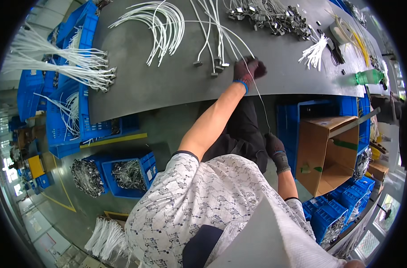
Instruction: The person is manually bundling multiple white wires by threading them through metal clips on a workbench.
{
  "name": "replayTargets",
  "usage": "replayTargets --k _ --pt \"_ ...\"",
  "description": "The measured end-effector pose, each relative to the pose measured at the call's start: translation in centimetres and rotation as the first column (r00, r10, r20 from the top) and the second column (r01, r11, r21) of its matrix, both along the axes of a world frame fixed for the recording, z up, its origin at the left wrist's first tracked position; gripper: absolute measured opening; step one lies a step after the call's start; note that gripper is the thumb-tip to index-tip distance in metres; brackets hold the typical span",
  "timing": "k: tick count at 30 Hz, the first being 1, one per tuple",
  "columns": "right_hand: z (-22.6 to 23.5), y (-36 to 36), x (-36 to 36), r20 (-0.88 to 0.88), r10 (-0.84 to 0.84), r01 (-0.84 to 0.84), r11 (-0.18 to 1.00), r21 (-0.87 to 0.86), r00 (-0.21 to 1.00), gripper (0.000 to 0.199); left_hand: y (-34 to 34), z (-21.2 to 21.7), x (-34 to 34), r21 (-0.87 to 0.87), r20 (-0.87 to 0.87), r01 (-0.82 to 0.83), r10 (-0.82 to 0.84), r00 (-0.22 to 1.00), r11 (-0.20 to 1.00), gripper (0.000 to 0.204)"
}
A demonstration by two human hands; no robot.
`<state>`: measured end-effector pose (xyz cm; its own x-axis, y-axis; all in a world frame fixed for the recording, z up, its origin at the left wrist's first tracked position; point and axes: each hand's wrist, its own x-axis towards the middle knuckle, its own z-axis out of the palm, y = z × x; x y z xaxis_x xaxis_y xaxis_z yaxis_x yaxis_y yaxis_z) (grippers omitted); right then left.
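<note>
**Two gloved hands on one thin wire**

The thin white wire (260, 96) runs over the front edge of the bench (145, 85) and hangs down to the person's right side. The left hand (249, 72), in a dark red glove, is on the bench near the front edge. Its grip is narrow, with the fingers curled around the wire. The right hand (275, 151), in a dark glove, is lower than the front edge. Its grip is narrow too and holds the low part of the wire.

Just left of the left hand lie white cables with dark plugs (219, 64). Bent white cables (170, 33) lie farther left, toward the far edge. A pile of gray metal bits (275, 20) is by the far edge. A small white bunch (315, 52) lies toward the right edge, and a green bottle (369, 77) is near the front right corner. Big bunches of white cables (89, 67) stick over the left edge. A brown box (311, 156) is right of the right hand.
</note>
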<state>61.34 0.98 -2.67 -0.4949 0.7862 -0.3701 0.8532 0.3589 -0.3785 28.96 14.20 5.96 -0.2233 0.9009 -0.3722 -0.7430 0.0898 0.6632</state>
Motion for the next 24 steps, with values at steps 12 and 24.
replayTargets --k 12,24 --pt "-5.6 -4.6 7.9 0.169 -0.032 0.062 0.983 -0.174 0.985 0.02 4.6 5.4 -4.1 0.323 -0.236 -0.522 0.601 0.763 0.789 0.009" --pt "-5.8 -3.6 9.2 0.071 0.065 -0.049 0.976 -0.212 0.995 0.022 -2.5 -1.6 4.3 -0.046 -0.619 0.347 -0.299 0.726 0.937 0.024"
